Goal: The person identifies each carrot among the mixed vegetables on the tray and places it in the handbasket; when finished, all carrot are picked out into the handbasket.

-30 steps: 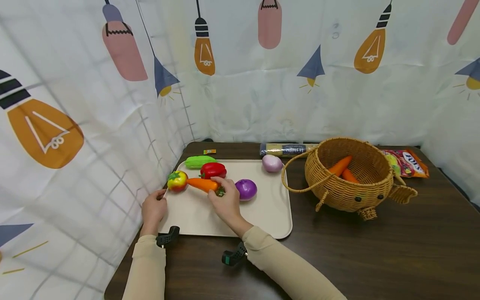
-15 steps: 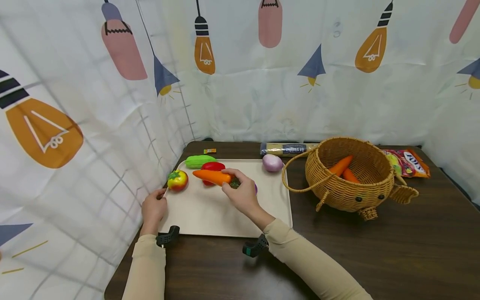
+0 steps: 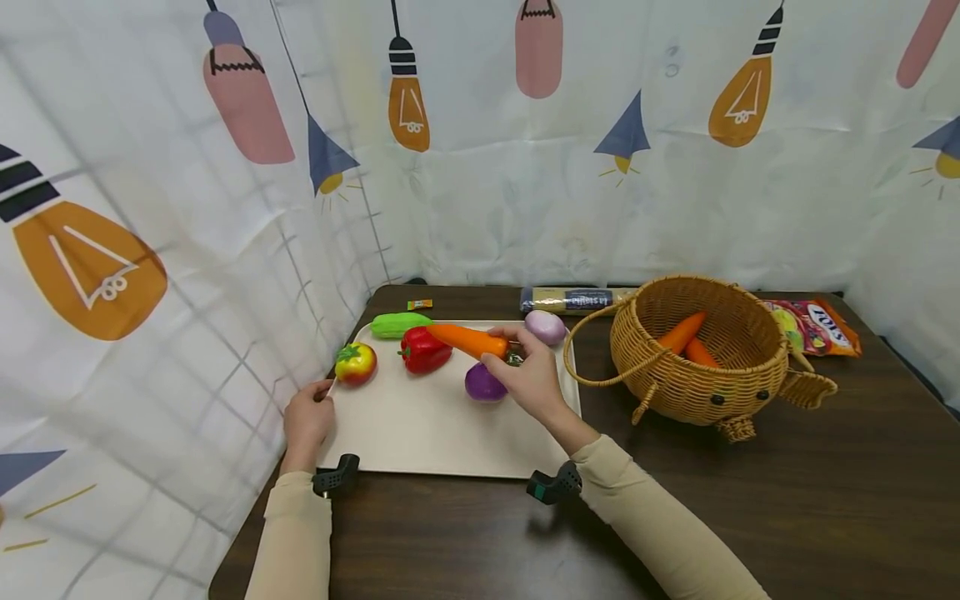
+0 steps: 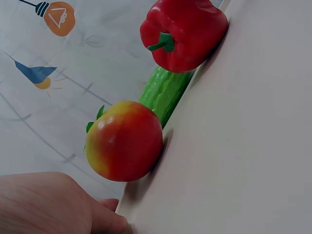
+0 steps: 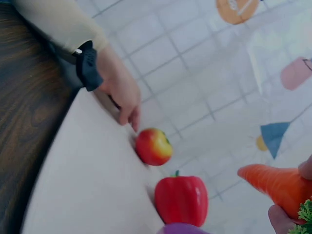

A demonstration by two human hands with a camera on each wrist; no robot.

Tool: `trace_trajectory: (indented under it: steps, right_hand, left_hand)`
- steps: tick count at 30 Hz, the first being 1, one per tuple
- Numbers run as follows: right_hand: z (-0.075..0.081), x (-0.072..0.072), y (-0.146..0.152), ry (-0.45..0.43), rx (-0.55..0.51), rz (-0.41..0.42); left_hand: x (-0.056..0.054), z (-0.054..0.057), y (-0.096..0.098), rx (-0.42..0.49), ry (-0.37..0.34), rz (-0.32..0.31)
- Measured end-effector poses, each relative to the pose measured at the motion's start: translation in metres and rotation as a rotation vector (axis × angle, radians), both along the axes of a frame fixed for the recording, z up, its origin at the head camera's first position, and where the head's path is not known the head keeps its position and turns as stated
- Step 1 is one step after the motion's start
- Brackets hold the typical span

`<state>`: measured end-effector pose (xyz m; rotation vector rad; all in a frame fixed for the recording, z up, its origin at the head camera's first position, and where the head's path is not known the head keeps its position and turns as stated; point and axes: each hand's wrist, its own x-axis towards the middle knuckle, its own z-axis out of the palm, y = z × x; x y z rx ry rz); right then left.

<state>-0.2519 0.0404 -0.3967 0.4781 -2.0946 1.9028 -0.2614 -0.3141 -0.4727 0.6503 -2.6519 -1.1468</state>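
Observation:
An orange carrot (image 3: 472,340) with a green leafy top is pinched by my right hand (image 3: 534,379), held above the right half of a beige tray (image 3: 420,442). Its tip points left in the head view. My left hand (image 3: 307,421) grips the tray's left rim, thumb on top. Close to that hand sits a red-yellow tomato (image 4: 126,141). A red bell pepper (image 3: 425,350) and a green cucumber (image 3: 400,325) lie toward the tray's back left. Below the carrot in the head view is a purple round vegetable (image 3: 484,383). A pale purple onion (image 3: 545,327) rests at the back right.
Right of the tray stands a wicker basket (image 3: 686,392) with a looped handle and carrots (image 3: 682,332) inside. Behind it are a snack bag (image 3: 813,327) and a long pasta packet (image 3: 577,299). A small wrapped packet (image 3: 419,304) lies at the table's back left.
My right hand has lifted the carrot off the tray and carried it right, past the pepper and over the purple vegetable. The left hand has stayed on the rim.

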Motion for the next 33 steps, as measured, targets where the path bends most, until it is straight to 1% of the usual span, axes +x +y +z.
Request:
trace_trajectory:
  steps: [3, 5, 7, 10, 17, 24, 28, 33]
  right_hand:
    - [0.016, 0.010, 0.012, 0.001, 0.003, -0.007]
    - [0.024, 0.017, 0.019, 0.021, -0.001, -0.019]
    - [0.026, 0.017, 0.026, 0.033, -0.003, -0.031]
    - [0.027, 0.017, 0.033, 0.048, -0.009, -0.042]
    - [0.026, 0.013, 0.040, 0.032, -0.021, -0.052]
    - [0.008, -0.009, 0.063, 0.014, -0.039, -0.106]
    - [0.012, -0.008, 0.080, 0.007, -0.060, -0.110]
    - [0.023, -0.005, 0.099, 0.017, -0.086, -0.096]
  left_hand:
    - [0.000, -0.001, 0.000, -0.002, 0.002, -0.001]
    - [0.000, 0.000, 0.000, -0.008, 0.006, -0.006]
    - [0.001, 0.001, 0.000, -0.009, 0.010, -0.009]
    - [0.001, 0.002, 0.000, -0.011, 0.014, -0.011]
    - [0.002, 0.000, -0.003, -0.010, 0.012, -0.004]
    - [0.002, -0.002, -0.002, 0.004, 0.007, -0.017]
    - [0.002, -0.003, -0.002, 0.002, 0.003, -0.011]
    - [0.001, -0.001, -0.002, 0.001, 0.001, -0.012]
